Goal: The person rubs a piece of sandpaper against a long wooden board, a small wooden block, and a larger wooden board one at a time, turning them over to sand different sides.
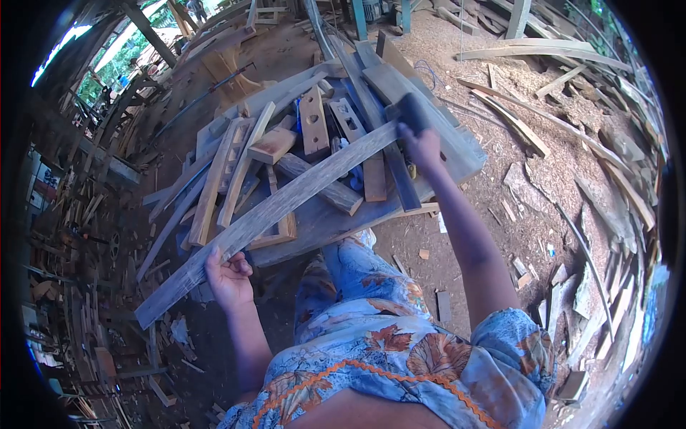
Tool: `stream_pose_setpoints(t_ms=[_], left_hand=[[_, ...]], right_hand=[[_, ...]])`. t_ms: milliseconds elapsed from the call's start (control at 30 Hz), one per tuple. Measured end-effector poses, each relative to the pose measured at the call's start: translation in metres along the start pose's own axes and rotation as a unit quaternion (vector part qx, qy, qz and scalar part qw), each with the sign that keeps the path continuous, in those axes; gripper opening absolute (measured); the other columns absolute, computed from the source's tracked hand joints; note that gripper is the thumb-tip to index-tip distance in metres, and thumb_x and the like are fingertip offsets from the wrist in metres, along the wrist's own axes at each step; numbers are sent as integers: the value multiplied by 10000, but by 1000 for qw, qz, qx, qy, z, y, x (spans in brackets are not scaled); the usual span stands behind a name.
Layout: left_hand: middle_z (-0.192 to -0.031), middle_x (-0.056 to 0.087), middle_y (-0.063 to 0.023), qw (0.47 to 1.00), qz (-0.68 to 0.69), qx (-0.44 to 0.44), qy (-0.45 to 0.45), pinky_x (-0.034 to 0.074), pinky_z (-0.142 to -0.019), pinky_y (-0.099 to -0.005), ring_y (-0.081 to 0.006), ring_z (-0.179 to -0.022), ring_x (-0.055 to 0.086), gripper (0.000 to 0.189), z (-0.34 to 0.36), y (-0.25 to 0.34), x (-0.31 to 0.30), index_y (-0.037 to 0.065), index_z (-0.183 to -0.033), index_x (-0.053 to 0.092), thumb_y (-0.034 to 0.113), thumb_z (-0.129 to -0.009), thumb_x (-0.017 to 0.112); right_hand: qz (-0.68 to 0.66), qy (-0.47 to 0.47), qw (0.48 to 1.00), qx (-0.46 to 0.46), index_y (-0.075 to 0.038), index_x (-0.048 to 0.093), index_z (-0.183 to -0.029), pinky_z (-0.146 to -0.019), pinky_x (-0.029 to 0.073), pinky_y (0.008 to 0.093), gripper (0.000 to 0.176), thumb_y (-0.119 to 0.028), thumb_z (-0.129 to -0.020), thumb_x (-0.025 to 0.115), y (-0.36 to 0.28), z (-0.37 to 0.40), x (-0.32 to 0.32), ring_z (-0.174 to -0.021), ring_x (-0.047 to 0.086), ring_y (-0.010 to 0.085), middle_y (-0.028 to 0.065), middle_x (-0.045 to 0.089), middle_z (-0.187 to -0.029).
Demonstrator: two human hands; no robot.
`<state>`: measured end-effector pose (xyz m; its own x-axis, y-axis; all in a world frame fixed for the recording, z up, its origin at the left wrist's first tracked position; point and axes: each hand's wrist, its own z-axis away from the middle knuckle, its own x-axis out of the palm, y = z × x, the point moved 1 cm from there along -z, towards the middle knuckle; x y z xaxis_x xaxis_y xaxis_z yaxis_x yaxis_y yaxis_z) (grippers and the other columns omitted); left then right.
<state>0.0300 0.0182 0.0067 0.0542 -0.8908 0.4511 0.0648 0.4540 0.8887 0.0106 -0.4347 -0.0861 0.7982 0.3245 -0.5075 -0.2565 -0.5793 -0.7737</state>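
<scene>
A long, flat wooden plank (286, 200) runs diagonally in front of me, from low left to upper right, above a pile of wood pieces. My left hand (230, 279) pinches its lower edge near the left end, with the fingers curled. At the plank's upper right end, my right hand (423, 146) is closed around a dark, blocky piece (412, 114) whose kind I cannot make out. Under the plank lie a wood piece with round holes (313, 120), a slotted piece (346, 118) and a short block (272, 145).
The pile rests on a wooden worktop (307, 239) close to my legs. Sawdust (500, 75) covers the ground at right, with long curved offcuts (550, 129) on it. A long bar clamp (204, 96) leans beyond the worktop. Stacked scrap wood (93, 286) fills the left side.
</scene>
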Motion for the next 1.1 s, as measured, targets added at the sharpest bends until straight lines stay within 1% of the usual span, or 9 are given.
stream_pose_setpoints(t_ms=[33, 167, 267, 300, 467, 633, 800, 867, 1100], left_hand=[[-687, 621, -76, 1000, 1, -2, -5, 409, -422, -245, -137, -499, 547, 354, 0, -1, -1, 52, -948, 597, 380, -823, 646], [-686, 621, -76, 1000, 4, -5, -18, 419, -421, -242, -137, -499, 550, 346, 5, 3, 3, 50, -954, 598, 369, -827, 643], [-681, 614, -74, 1000, 10, 2, -2, 417, -419, -243, -132, -504, 551, 336, 3, 1, 4, 54, -948, 596, 365, -829, 643], [-681, 614, -74, 1000, 9, 2, -1, 417, -419, -243, -132, -504, 551, 336, 3, 2, 6, 54, -948, 596, 365, -829, 643], [-694, 609, -49, 999, 26, -22, 11, 390, -437, -232, -130, -547, 557, 301, 0, -1, 3, 95, -961, 590, 361, -831, 644], [-780, 632, -54, 999, 33, -20, 18, 421, -409, -224, -108, -577, 581, 313, -4, -5, -11, 78, -1002, 583, 336, -835, 641], [-941, 648, -78, 995, 41, 27, -91, 436, -413, -224, -107, -608, 602, 473, -1, -2, -2, 55, -1205, 529, 314, -826, 642], [-1004, 644, -93, 975, 67, 56, -204, 449, -417, -228, -111, -617, 611, 605, -5, -2, -5, 44, -1302, 460, 330, -807, 656], [-841, 659, -120, 952, 36, 75, -295, 486, -438, -262, -162, -544, 605, 700, -2, 4, 3, 27, -1285, 445, 427, -766, 692]], right_hand=[[-44, -66, 996, 36, 12, 670, -1016, -981, 364, 452, 592, -535, -850, 518, 6, -9, -11, -1103, 490, 430, 262, 588, -1104], [110, 75, 991, 33, -13, 654, -1051, -831, 471, 437, 474, -432, -836, 600, 10, -6, -1, -911, 637, 366, 229, 666, -916], [-26, 60, 998, 27, 6, 606, -1122, -815, 484, 379, 442, -339, -847, 616, -29, 25, 0, -884, 649, 340, 203, 662, -950], [-240, 21, 971, 2, -64, 596, -1151, -896, 415, 452, 380, -258, -826, 630, -63, 47, -5, -1021, 549, 380, 202, 622, -1020], [-158, -53, 939, -300, -67, 459, -1346, -991, 353, 469, 640, -224, -763, 671, -144, 143, -1, -1182, 459, 366, 178, 505, -1280], [-127, -121, 899, -400, -92, 474, -1338, -995, 347, 477, 622, -253, -769, 667, -148, 139, -10, -1178, 469, 353, 166, 511, -1283], [-89, -44, 972, -213, -38, 515, -1270, -972, 404, 401, 515, -234, -822, 674, -89, 83, -16, -1100, 551, 312, 162, 595, -1160], [-256, -12, 964, -78, -75, 592, -1171, -927, 392, 444, 397, -252, -819, 638, -58, 54, -9, -1073, 544, 354, 170, 612, -1087], [-162, 81, 977, -116, -59, 578, -1188, -830, 453, 453, 405, -227, -824, 632, -76, 62, -12, -911, 614, 366, 174, 643, -966]])
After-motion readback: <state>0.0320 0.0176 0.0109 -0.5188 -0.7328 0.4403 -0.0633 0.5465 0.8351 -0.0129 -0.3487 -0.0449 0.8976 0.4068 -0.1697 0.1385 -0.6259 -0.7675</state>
